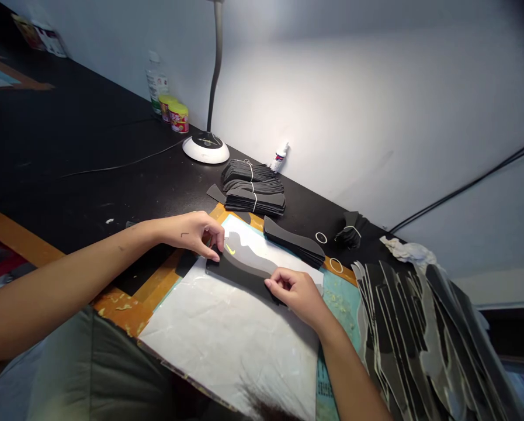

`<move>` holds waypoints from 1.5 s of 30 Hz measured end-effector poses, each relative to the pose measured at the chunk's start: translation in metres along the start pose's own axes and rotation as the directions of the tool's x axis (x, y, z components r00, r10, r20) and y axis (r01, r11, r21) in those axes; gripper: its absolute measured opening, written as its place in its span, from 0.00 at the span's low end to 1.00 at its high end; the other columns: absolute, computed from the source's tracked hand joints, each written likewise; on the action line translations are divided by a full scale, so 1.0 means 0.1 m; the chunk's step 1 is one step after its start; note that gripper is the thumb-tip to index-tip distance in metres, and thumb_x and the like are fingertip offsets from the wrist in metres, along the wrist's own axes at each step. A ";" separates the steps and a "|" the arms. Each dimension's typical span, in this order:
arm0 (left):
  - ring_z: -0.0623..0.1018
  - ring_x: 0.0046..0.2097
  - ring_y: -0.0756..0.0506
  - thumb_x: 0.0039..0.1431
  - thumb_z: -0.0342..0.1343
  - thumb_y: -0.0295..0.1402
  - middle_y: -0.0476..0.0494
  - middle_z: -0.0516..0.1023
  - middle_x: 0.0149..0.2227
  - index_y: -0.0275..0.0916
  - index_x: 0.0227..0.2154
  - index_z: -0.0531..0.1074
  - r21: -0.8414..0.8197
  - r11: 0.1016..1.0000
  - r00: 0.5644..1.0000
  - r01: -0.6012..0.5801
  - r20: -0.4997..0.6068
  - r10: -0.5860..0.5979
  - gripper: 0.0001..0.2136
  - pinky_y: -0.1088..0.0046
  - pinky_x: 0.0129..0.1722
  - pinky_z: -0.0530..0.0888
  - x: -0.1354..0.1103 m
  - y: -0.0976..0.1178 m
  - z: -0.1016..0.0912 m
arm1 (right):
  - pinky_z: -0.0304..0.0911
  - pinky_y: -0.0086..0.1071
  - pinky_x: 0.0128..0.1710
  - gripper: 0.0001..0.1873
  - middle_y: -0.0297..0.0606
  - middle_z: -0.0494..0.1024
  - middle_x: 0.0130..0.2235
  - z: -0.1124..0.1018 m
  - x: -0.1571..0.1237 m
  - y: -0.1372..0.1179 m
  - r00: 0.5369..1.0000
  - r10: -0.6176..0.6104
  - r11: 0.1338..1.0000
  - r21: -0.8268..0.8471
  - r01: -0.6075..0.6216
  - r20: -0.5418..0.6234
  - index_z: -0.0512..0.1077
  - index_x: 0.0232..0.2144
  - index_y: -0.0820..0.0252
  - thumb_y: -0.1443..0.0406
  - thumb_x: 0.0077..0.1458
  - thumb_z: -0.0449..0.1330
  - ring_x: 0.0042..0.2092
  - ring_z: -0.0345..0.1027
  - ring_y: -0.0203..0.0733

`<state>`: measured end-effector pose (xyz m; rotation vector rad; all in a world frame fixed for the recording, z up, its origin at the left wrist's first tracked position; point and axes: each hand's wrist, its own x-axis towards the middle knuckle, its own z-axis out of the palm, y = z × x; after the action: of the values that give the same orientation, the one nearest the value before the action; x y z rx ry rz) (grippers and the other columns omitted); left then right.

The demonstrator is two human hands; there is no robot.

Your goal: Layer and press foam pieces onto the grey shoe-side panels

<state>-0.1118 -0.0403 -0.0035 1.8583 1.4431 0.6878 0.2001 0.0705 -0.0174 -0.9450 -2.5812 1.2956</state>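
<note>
A flat black shoe-shaped piece (238, 273) lies on a white sheet (226, 333), with a grey curved piece (248, 257) bearing a small yellow mark on top of it. My left hand (194, 232) pinches the piece's left end with thumb and fingertips. My right hand (294, 292) is curled, fingers pressing on its right end. Just behind lies a small stack of black pieces (294, 241).
Bundled stacks of black pieces (253, 187) sit near the lamp base (206, 147). A fanned pile of black and grey pieces (419, 327) fills the right. Rubber bands (321, 237), a glue bottle (280, 156) and jars (178, 117) stand by the wall (375, 117).
</note>
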 end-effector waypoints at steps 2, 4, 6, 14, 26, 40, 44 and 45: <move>0.77 0.31 0.50 0.53 0.70 0.39 0.47 0.81 0.31 0.38 0.34 0.83 0.002 1.000 1.000 -0.004 0.009 0.004 0.10 0.80 0.31 0.70 0.00 0.01 0.00 | 0.48 0.30 0.27 0.15 0.29 0.66 0.21 0.00 0.00 0.00 1.000 0.001 1.000 -0.001 -0.001 0.000 0.69 0.23 0.58 0.56 0.57 0.60 0.25 0.55 0.34; 0.75 0.30 0.51 0.54 0.70 0.39 0.48 0.80 0.30 0.38 0.34 0.82 -0.010 1.000 1.000 -0.012 -0.002 0.012 0.11 0.80 0.30 0.69 0.01 0.01 0.00 | 0.48 0.30 0.26 0.16 0.29 0.65 0.21 0.01 0.00 0.01 1.000 -0.002 0.999 0.051 0.003 -0.003 0.68 0.23 0.58 0.55 0.57 0.61 0.25 0.55 0.34; 0.73 0.29 0.51 0.56 0.69 0.40 0.49 0.77 0.28 0.38 0.37 0.82 -0.036 0.999 0.997 -0.030 -0.077 0.027 0.11 0.80 0.29 0.68 0.02 0.02 0.00 | 0.49 0.29 0.26 0.18 0.29 0.64 0.21 0.01 0.01 0.03 0.998 -0.013 0.985 0.171 0.022 -0.056 0.68 0.23 0.57 0.53 0.58 0.61 0.25 0.55 0.34; 0.75 0.31 0.50 0.56 0.68 0.44 0.46 0.79 0.31 0.36 0.39 0.79 -0.293 0.956 0.832 -0.010 -0.533 -0.154 0.16 0.77 0.29 0.69 0.09 -0.03 0.05 | 0.61 0.30 0.26 0.21 0.32 0.72 0.25 0.09 0.09 0.06 0.936 0.047 0.876 0.464 0.129 -0.348 0.75 0.32 0.58 0.46 0.51 0.69 0.25 0.66 0.37; 0.77 0.28 0.48 0.50 0.72 0.45 0.51 0.76 0.24 0.37 0.48 0.74 -0.590 0.808 0.831 0.013 -0.443 -0.337 0.26 0.77 0.27 0.71 0.13 0.04 0.08 | 0.64 0.29 0.24 0.29 0.34 0.76 0.28 0.07 0.17 0.12 0.886 0.166 0.776 0.612 0.154 -0.434 0.73 0.40 0.57 0.45 0.44 0.73 0.25 0.69 0.36; 0.79 0.31 0.47 0.51 0.71 0.46 0.49 0.79 0.27 0.37 0.52 0.74 -0.545 0.837 0.813 0.045 -0.467 -0.348 0.29 0.77 0.28 0.72 0.10 0.00 0.05 | 0.64 0.28 0.23 0.25 0.35 0.76 0.36 0.06 0.17 0.09 0.898 0.132 0.769 0.615 0.174 -0.420 0.70 0.43 0.56 0.52 0.46 0.71 0.24 0.69 0.33; 0.78 0.30 0.47 0.47 0.72 0.48 0.46 0.81 0.31 0.37 0.50 0.75 -0.529 0.847 0.796 0.051 -0.491 -0.355 0.30 0.76 0.28 0.72 0.11 -0.01 0.03 | 0.64 0.28 0.24 0.26 0.34 0.77 0.35 0.06 0.17 0.09 0.895 0.140 0.767 0.618 0.173 -0.424 0.70 0.43 0.56 0.51 0.46 0.71 0.25 0.71 0.34; 0.78 0.30 0.47 0.47 0.73 0.48 0.45 0.81 0.32 0.37 0.49 0.76 -0.526 0.849 0.791 0.047 -0.499 -0.353 0.29 0.77 0.28 0.72 0.11 -0.01 0.03 | 0.64 0.28 0.24 0.26 0.34 0.78 0.35 0.05 0.17 0.09 0.895 0.143 0.763 0.623 0.172 -0.423 0.70 0.43 0.56 0.51 0.46 0.71 0.25 0.71 0.34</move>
<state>-0.1078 -0.0297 -0.0063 1.1009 1.6065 1.4513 0.1891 0.0801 -0.0302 -0.9212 -1.5962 1.5732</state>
